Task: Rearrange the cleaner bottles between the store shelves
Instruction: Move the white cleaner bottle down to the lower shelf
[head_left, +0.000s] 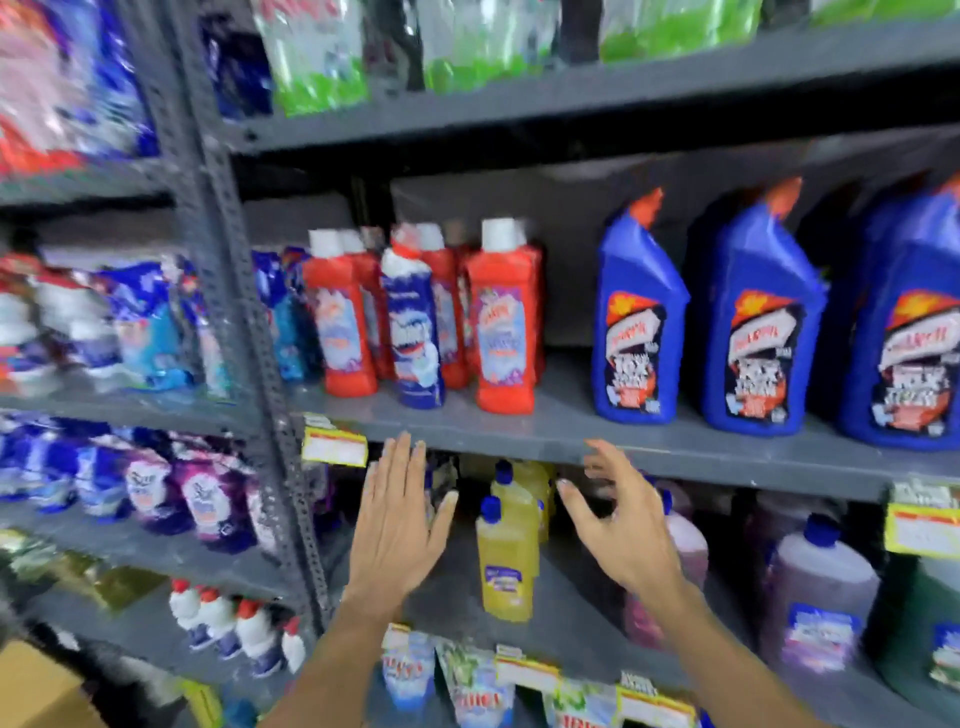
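Observation:
On the middle shelf stand several red cleaner bottles with white caps, a blue-and-white bottle among them, and large blue bottles with red caps to the right. One shelf lower stand yellow bottles with blue caps. My left hand is flat and open, left of the yellow bottles. My right hand is open with curled fingers, right of them. Neither hand holds or touches anything.
Pink and purple bottles sit right of the yellow ones. Refill pouches fill the left rack behind a grey upright post. Yellow price tags hang on shelf edges. A cardboard box sits at the lower left.

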